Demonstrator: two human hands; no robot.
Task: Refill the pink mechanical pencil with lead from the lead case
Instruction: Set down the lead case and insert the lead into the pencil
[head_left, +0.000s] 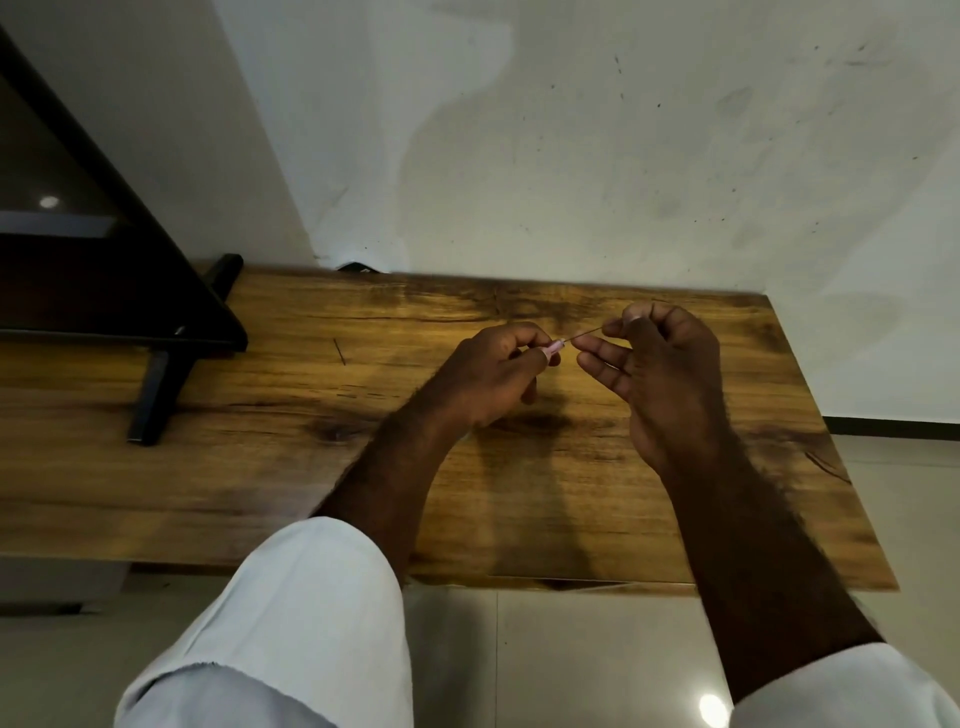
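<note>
Head view: left hand (488, 374) gripping pink pencil (555, 347), right hand (660, 364) pinching lead (586, 335).

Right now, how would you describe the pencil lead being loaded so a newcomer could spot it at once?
Start at the wooden table against the white wall, then find the two hands held close together above its far middle. Between the left hand and the right hand runs the lead, a hair-thin dark line from the right hand's fingertips to the pink pencil. Unlike the dark sliver lying loose on the table, it is held in the air.

Monitor stand (156, 384) left on table (260, 467)
</note>
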